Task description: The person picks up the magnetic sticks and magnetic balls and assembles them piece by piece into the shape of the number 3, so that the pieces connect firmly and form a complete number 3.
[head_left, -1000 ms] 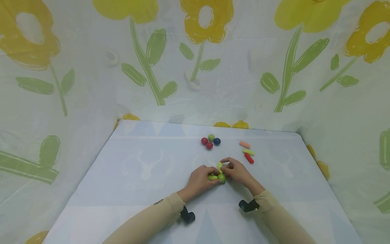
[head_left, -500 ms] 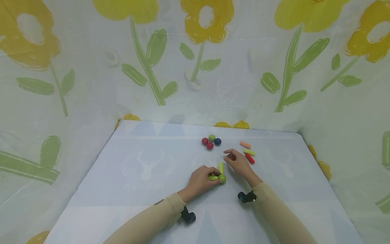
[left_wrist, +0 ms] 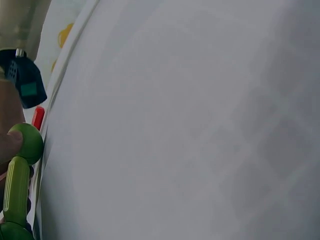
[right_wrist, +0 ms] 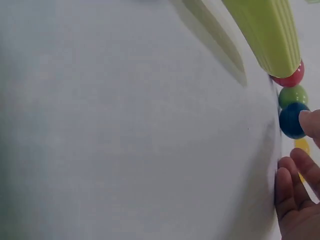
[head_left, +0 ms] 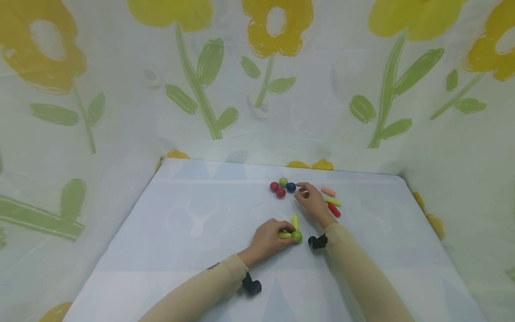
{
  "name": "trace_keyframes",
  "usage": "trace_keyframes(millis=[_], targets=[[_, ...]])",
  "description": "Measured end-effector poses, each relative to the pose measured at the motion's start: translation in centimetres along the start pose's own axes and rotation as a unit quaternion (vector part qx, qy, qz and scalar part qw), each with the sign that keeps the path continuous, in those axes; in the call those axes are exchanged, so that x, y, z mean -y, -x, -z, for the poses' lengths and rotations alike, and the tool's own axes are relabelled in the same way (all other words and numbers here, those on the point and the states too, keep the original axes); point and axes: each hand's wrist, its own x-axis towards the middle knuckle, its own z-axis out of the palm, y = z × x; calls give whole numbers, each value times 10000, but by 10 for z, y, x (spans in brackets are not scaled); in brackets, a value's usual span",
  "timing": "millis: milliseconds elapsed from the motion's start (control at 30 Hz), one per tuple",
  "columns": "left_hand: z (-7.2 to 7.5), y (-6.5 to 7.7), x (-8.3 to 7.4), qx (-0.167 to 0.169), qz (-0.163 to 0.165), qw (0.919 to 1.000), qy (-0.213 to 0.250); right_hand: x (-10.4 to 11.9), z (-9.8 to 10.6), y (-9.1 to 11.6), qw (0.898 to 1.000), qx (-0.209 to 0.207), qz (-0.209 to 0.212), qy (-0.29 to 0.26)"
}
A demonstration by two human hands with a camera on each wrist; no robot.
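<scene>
My left hand (head_left: 270,239) grips a joined piece of green balls and yellow-green rods low over the table. The thumb lies on one green ball (left_wrist: 32,145), and a ribbed yellow-green rod (left_wrist: 16,190) runs from it to a second green ball (left_wrist: 14,231). Another yellow-green rod (head_left: 295,221) points away from the person. Farther back, my right hand (head_left: 314,201) reaches toward a dark blue ball (head_left: 291,187), thumb and forefinger apart at its near side. In the right wrist view the thumb overlaps the blue ball (right_wrist: 292,121), while the other fingers curl loosely.
Beside the blue ball sit a green ball (head_left: 283,182) and two red balls (head_left: 274,186). Right of the right hand lie an orange stick (head_left: 328,191), a yellow-green stick (head_left: 333,201) and a red stick (head_left: 334,209). A flowered curtain (head_left: 322,125) surrounds the table (head_left: 161,232).
The right hand has let go of the upright yellow-green rod and moved away from the person to the blue ball. My left hand keeps its grip in nearly the same place.
</scene>
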Motion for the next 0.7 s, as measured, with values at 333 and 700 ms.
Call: trace_keyframes(millis=[333, 700], targets=[[2, 1, -4, -69, -9, 10000, -22, 8, -6, -15, 9989, 47, 246, 384], [1, 1, -2, -138, -45, 9999, -72, 14, -5, -15, 9977, 49, 366, 563]])
